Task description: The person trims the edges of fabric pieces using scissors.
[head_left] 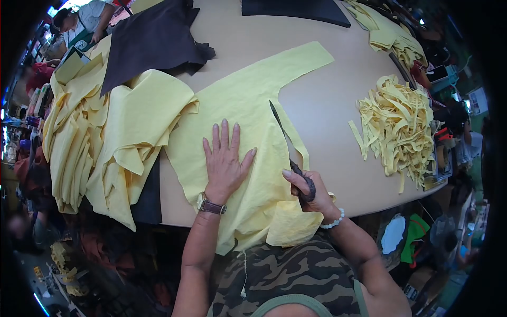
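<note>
A large piece of yellow leather (232, 90) lies spread over the table, its near end hanging over the edge against my body. My left hand (226, 158) rests flat on it, fingers spread, pressing on the left-middle part. In my right hand (311, 195) is a pair of scissors (294, 168) with dark wrapped handles. Their blades point away from me, along the piece's right side, where a narrow strip (296, 134) lies to the right of the blades. A folded-back flap (293, 224) of the yellow piece hangs just below my right hand.
Draped yellow pieces (132, 116) pile up at the left, with a dark hide (153, 42) over them. A heap of yellow strips (396, 127) sits at the right. A dark flat sheet (296, 11) lies at the far side. Another person (87, 24) is at the far left.
</note>
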Demonstrator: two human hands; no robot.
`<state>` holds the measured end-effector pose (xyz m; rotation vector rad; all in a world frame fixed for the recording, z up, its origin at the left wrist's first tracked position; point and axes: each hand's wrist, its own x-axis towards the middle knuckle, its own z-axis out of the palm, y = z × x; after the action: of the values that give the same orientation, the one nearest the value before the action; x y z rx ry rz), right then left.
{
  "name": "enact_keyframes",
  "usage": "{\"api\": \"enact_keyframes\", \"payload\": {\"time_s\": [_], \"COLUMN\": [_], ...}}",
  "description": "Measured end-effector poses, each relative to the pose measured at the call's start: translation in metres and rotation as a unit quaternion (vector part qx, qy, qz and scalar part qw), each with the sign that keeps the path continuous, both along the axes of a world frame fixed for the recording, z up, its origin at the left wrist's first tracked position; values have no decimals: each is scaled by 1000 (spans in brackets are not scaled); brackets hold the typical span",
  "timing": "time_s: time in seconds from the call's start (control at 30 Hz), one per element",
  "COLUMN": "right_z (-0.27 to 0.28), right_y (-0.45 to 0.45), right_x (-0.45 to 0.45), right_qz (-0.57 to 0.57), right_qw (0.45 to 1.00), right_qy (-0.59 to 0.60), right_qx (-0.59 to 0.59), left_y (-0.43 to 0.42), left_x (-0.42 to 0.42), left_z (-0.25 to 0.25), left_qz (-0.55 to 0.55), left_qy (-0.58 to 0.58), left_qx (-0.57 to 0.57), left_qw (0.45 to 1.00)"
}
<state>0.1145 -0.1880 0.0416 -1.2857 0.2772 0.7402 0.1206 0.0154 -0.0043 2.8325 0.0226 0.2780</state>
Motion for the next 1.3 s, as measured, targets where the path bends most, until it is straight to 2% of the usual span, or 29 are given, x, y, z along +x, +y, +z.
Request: {"api": "enact_keyframes", "payload": {"time_s": [0.2,0.3,0.4,0.47,0.5,0.7,0.73,0.93,1.3], "right_z": [-3,-7,-7,-6,-4,-6,-7,8,-1], "right_y": [0,-1,0,0,0,1,2,13,12], "right_x": [-3,-3,-4,-4,-5,1,2,8,8], "right_qz": [15,19,17,12,9,18,25,-19,3], "right_qw": [1000,999,999,999,1000,999,998,998,1000], "right_qy": [-20,-31,-34,-29,-24,-41,-52,17,-5], "right_qx": [-12,-20,-22,-14,-7,-24,-38,50,22], "left_y": [-7,-3,13,34,39,35,34,31,28], "left_x": [-4,17,69,98,106,113,112,108,103], "left_z": [5,40,69,34,15,-5,-5,-4,-5], "left_qz": [15,0,-94,-175,-212,-175,-172,-140,-115], "left_qy": [-34,106,254,22,-95,-14,-12,-13,-21], "left_qx": [18,47,87,36,10,70,67,62,52], "left_qw": [999,993,959,984,973,982,983,988,992]}}
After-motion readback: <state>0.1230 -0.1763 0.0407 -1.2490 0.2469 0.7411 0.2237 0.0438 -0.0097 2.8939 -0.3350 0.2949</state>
